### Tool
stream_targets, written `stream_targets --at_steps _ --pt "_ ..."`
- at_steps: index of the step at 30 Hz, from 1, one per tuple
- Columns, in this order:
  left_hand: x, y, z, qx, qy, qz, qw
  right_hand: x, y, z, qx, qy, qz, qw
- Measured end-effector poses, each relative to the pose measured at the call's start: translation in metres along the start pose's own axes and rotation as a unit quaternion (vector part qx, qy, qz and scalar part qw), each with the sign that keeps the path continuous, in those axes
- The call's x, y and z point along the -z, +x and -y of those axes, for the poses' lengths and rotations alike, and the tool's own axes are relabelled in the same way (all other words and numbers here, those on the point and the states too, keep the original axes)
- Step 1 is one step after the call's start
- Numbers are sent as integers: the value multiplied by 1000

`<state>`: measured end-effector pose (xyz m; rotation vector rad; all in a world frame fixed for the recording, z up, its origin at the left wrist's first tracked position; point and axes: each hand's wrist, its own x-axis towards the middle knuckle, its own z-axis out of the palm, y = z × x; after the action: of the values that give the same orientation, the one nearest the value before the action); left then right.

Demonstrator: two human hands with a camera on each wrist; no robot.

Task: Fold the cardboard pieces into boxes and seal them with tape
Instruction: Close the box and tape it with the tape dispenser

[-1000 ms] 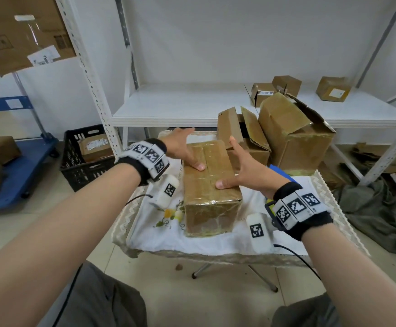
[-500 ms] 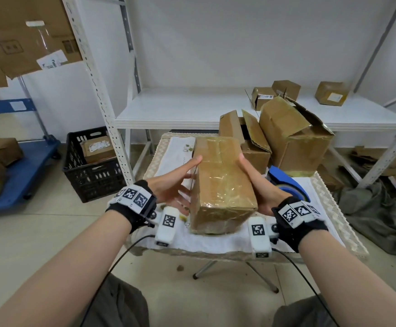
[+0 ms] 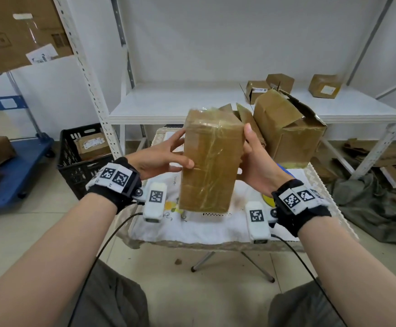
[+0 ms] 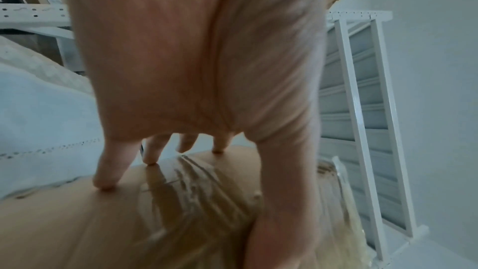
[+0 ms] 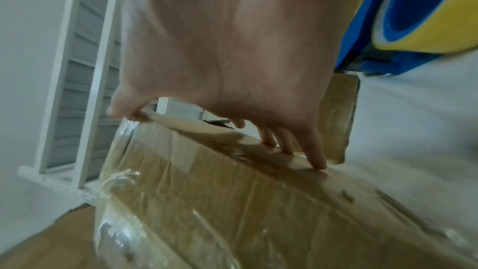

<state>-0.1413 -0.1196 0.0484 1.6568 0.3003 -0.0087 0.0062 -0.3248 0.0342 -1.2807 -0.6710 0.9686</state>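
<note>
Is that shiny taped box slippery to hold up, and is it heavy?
The taped box is probably a bit slick: glossy tape covers its faces. It seems light, since the left hand and right hand lift it with mostly straight fingers pressing its sides. It looks stiff; its edges stay square.

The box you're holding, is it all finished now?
Nearly. The taped box is closed and wrapped in shiny tape, held upright between the left hand and right hand. Behind it, two boxes on the table have flaps open, so those need sealing.
</note>
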Motion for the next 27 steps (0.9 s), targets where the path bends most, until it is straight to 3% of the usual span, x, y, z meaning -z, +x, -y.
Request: stream_targets --at_steps 4,7,9,11,13,14,16,18,19,22,24,27 --pt "-7 -5 14 10 52 1 999 4 9 -28 4 3 -16 1000" --pt "-5 -9 17 -11 -6 7 1000 10 16 -38 15 17 -33 999" --pt "-4 -9 9 -43 -17 -49 998 10 19 -35 20 -12 -43 999" --pt "-6 -8 0 -88 55 -109 989 6 17 -28 21 -75 -62 995" --pt "-10 -6 -4 -123 111 -137 977 6 12 -24 44 -148 -126 980" --pt "-11 -5 -5 -135 121 -142 973 11 10 -25 66 -205 -178 960" --pt "-12 -4 -6 -138 123 -158 970 29 8 -29 61 -355 -293 886" --pt "-12 -1 -8 -140 128 -172 967 51 2 -33 -16 -460 -384 801" --pt "-13 -1 -9 -139 129 -177 966 62 -1 -35 -65 -481 -403 776" --pt "-16 3 -15 -141 145 -194 960 88 -9 -38 -190 -494 -376 760" --pt "-18 6 -18 -150 164 -219 950 99 -12 -41 -215 -520 -343 752" --pt "-19 11 -21 -164 169 -244 941 104 -15 -43 -219 -587 -341 701"
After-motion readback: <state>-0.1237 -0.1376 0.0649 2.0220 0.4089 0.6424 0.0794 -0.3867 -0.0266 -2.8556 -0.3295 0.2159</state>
